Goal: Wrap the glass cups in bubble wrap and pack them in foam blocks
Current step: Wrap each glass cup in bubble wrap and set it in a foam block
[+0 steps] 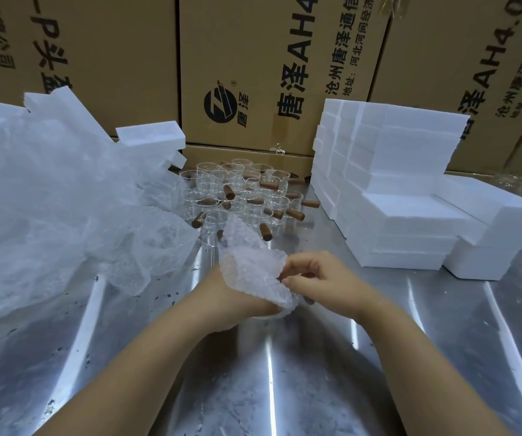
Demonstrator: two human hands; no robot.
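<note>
A bubble wrap sheet (251,262) is held just in front of the group of glass cups (240,196), on its near side, above the metal table (284,388). The sheet is gripped from below and from the left by the left hand (231,297), whose fingers are curled round the crumpled bundle and are mostly hidden by it. Its right edge is pinched by the right hand (313,278), with thumb and bent fingers closed on the film. A curved strip of clear glass is seen under the bundle at the left palm; whether a whole cup is enclosed there cannot be told. The upper corner of the sheet is raised in front of the nearest cups of the group, which are partly covered by it.

The cups of the group are set upright on the table, packed close together, each fitted with a brown wooden handle (295,214) pointing sideways. To the left of the group, reaching its edge, a large loose pile of bubble wrap (48,215) is heaped. To the right of the group, near but apart, white foam blocks (395,190) are stacked in stepped rows. Left of the group and further back, more foam pieces (151,133) are seen behind the pile. Behind the group, printed cardboard boxes (253,73) are stacked like a wall.
</note>
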